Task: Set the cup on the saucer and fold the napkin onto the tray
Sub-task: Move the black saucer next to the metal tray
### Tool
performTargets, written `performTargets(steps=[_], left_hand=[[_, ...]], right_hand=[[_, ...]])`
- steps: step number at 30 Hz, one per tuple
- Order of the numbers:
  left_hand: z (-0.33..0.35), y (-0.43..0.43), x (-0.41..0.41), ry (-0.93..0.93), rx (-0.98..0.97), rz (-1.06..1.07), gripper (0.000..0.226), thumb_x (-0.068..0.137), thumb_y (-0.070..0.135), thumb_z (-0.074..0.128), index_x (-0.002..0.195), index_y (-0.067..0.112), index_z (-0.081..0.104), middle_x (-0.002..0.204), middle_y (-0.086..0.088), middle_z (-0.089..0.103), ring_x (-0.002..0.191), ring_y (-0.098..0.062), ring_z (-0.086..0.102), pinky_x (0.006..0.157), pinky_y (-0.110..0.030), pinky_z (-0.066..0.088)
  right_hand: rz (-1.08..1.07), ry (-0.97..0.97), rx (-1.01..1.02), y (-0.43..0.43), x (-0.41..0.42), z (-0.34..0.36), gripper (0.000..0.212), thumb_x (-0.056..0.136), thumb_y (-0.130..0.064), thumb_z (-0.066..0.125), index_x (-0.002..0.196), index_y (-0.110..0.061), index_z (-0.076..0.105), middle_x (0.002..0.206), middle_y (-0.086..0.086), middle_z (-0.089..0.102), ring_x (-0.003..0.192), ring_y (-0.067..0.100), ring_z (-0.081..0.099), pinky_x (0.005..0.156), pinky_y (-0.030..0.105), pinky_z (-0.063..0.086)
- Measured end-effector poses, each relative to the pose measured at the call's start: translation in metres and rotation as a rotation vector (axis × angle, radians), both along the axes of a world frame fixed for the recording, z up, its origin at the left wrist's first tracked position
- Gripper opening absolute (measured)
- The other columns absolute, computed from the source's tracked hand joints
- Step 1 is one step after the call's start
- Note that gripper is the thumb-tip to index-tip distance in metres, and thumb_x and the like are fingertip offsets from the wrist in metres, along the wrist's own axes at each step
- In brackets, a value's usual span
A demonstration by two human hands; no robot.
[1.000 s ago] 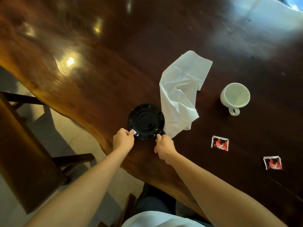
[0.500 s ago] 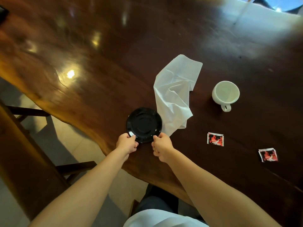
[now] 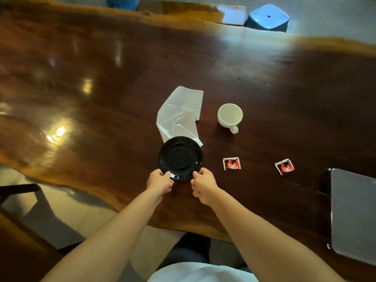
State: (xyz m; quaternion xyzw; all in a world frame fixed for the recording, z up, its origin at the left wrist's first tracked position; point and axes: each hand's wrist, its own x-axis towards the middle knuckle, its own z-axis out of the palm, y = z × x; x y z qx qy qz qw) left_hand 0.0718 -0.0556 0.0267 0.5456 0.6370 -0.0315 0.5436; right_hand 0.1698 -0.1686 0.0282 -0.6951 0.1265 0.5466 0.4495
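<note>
The saucer [image 3: 180,158] is sitting further right than a second ago, now covering the near end of the napkin [image 3: 180,115] instead of lying beside it. Both hands are still pinching its near rim: the left hand [image 3: 159,183] is gripping the near-left edge and the right hand [image 3: 203,185] the near-right edge, each with fingers curled under and thumb on top. Whether the saucer is resting on the desk [image 3: 101,78] or being held just above it cannot be told.

The napkin is lying crumpled and partly doubled over, stretching away from the saucer toward the far side. The cup [image 3: 230,116] is standing upright and apart, to the right of the napkin, with its handle pointing toward the person. Two red packets [image 3: 232,163] [image 3: 284,166] are lying right of the saucer, well apart from each other.

The tray [image 3: 354,216] is showing at the right, cut off by the frame edge, its surface blurred. The fingertips under the saucer rim are hidden. A blue stool [image 3: 267,17] is standing beyond the far edge of the desk.

The near edge of the desk is curving unevenly just behind the wrists. Bare wood is lying open between the saucer and the cup, and between the packets and the tray.
</note>
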Motion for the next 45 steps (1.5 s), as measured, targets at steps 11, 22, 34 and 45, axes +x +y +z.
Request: performTargets(steps=[11,22,34,45], left_hand=[[0.014,-0.082,0.08,-0.09,-0.072,-0.359,0.013,0.104,0.016,0.052,0.108,0.006,0.058,0.074,-0.011,0.058,0.059,-0.016,0.053,0.057,-0.026,0.046],[0.005,-0.203,0.149,-0.059,-0.154,-0.66,0.019,0.102,0.017,0.055,0.085,0.011,0.053,0.069,-0.011,0.06,0.059,-0.018,0.056,0.053,-0.029,0.046],[-0.022,-0.308,0.161,0.046,-0.191,-0.601,0.014,0.101,0.019,0.057,0.093,0.008,0.059,0.073,-0.011,0.063,0.064,-0.019,0.06,0.057,-0.03,0.05],[-0.044,-0.343,0.165,0.103,-0.177,-0.48,0.015,0.101,0.017,0.057,0.09,0.007,0.059,0.069,-0.01,0.064,0.062,-0.018,0.059,0.059,-0.031,0.05]], right_hand=[[-0.358,-0.059,-0.02,-0.112,0.035,0.029,0.012,0.106,-0.019,0.044,0.109,-0.013,0.054,0.07,0.005,0.045,0.048,0.011,0.027,0.041,0.026,0.024],[-0.691,-0.096,-0.076,-0.245,0.05,0.024,0.012,0.106,-0.019,0.044,0.095,-0.018,0.049,0.068,0.004,0.044,0.048,0.01,0.029,0.037,0.021,0.025],[-0.653,-0.022,-0.147,-0.349,0.072,0.017,0.019,0.107,-0.017,0.042,0.122,-0.01,0.05,0.07,0.004,0.045,0.049,0.009,0.03,0.041,0.021,0.027],[-0.546,0.047,-0.162,-0.379,0.099,-0.011,0.018,0.107,-0.016,0.04,0.117,-0.009,0.053,0.07,0.005,0.044,0.051,0.01,0.032,0.04,0.022,0.027]])
